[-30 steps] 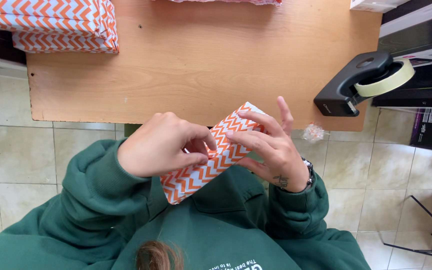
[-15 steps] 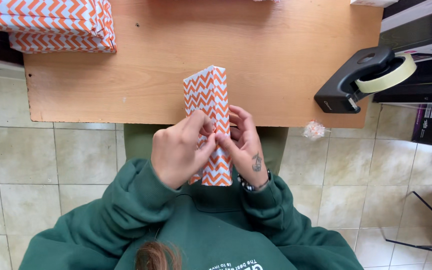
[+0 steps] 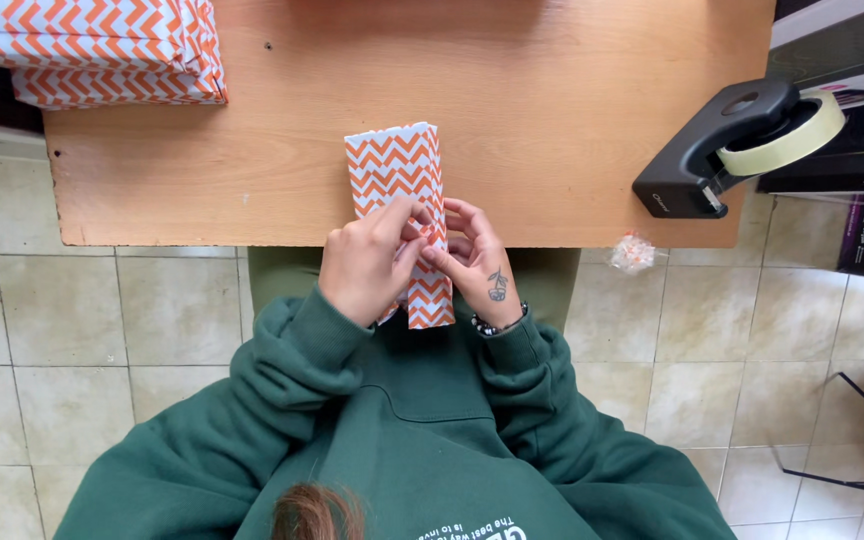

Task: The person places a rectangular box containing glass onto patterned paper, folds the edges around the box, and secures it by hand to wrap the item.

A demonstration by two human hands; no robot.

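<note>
At the near edge of the bare wooden table (image 3: 552,130), an oblong box wrapped in orange-and-white chevron paper (image 3: 397,170) is being pinched mid-length by the left hand (image 3: 364,265) and right hand (image 3: 477,265), both equally near, its long axis running straight away from the body.

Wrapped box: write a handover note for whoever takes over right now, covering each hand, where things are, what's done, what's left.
Left hand: fingers pinch the paper on the wrapped box at its near end.
Right hand: fingertips press the same fold from the other side.
The box stands on end at the near edge of the wooden table, covered in orange zigzag paper.
Tape dispenser is at the right; the stack of wrapped parcels is at the far left.
Done: body covered.
Left: the near fold shows no tape yet.
</note>
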